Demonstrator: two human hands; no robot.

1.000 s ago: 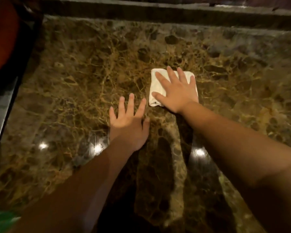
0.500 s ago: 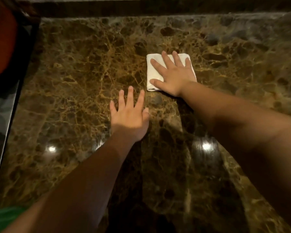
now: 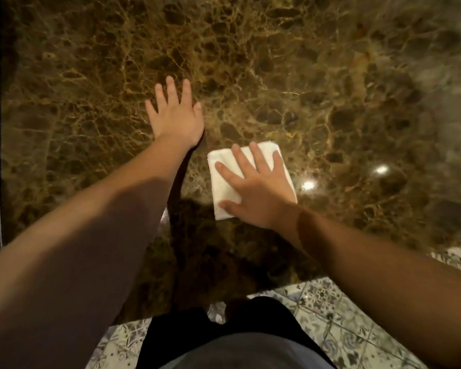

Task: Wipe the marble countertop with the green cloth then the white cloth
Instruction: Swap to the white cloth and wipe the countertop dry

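The right hand (image 3: 256,187) lay flat, fingers spread, pressing the folded white cloth (image 3: 224,179) onto the marble tabletop (image 3: 330,89). The left hand (image 3: 175,115) rested released and empty, beyond and left of it.

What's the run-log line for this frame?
phase: white-cloth wipe | right hand: flat, pressing white cloth on marble countertop | left hand: flat on marble, empty | green cloth: not in view
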